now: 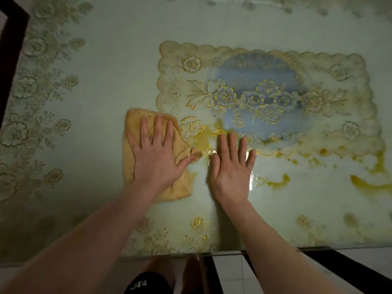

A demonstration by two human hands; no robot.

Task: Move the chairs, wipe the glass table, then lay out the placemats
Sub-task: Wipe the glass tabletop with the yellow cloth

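Nearest, the two forearms reach out over the tabletop's (275,234) near edge. The left hand (158,153) lies flat, fingers spread, pressing down on a yellow cloth (135,124) without gripping it. The right hand (230,166) rests open and empty just beside it, palm on the wet glass, fingertips touching the near-left corner of the lace placemat (265,98). That placemat stretches beyond and to the right of both hands, long axis running left to right, so the right hand is nearer. Yellowish smears (371,183) lie farther right, likely the next wiping ground.
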